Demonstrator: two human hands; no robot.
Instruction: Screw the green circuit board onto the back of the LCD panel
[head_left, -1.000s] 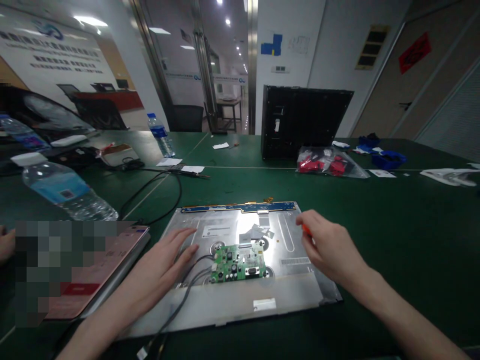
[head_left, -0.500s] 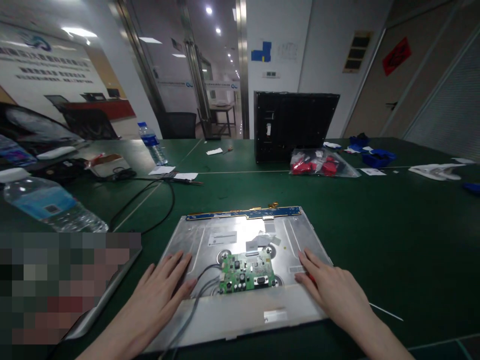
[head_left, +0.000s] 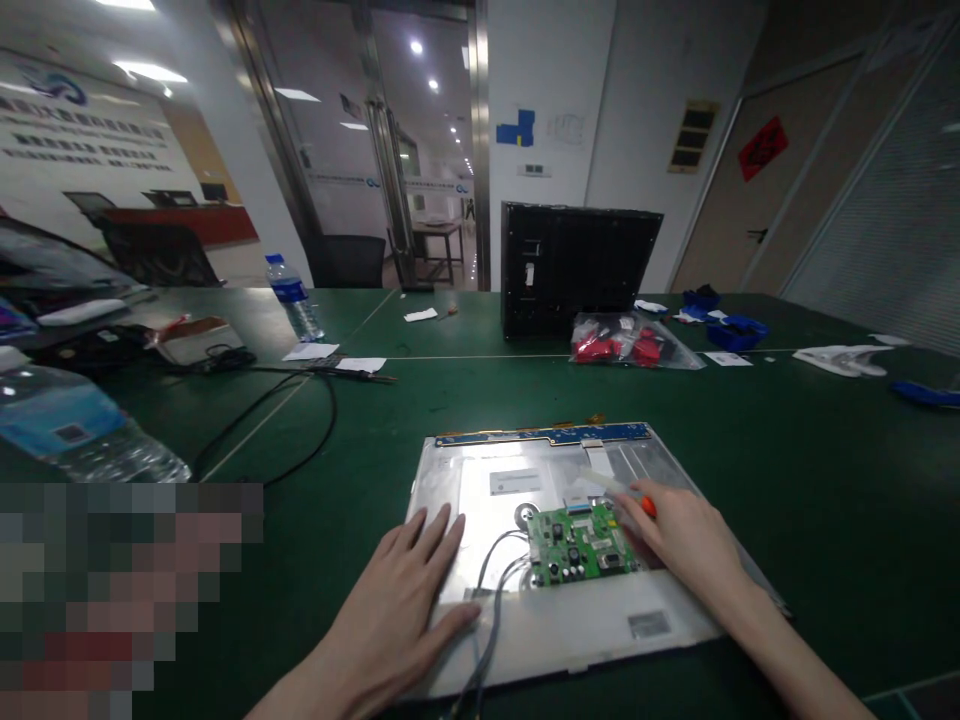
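A silver LCD panel [head_left: 469, 480] lies face down on the green table, with a blue strip board [head_left: 570, 436] along its far edge. My left hand [head_left: 412, 600] rests open on the panel's left side, fingers spread, thumb near grey cables [head_left: 495, 610]. Those cables run to a green circuit board [head_left: 574, 545] mounted on the panel's back. My right hand [head_left: 686, 535] is closed round a screwdriver [head_left: 648, 506] whose orange-red handle end shows by the fingers; most of it is hidden. Its fingertips are beside a pale translucent strip [head_left: 600, 482] above the board.
Beyond the panel stand a black monitor housing [head_left: 581, 270] and a clear bag [head_left: 634, 342] of red items. Water bottles [head_left: 294, 300] and a black cable [head_left: 330, 420] lie to the left. Blue trays [head_left: 736, 332] sit far right.
The panel has slid to the right, with my left hand still flat on it. My right hand has moved inward to the circuit board, keeping the screwdriver.
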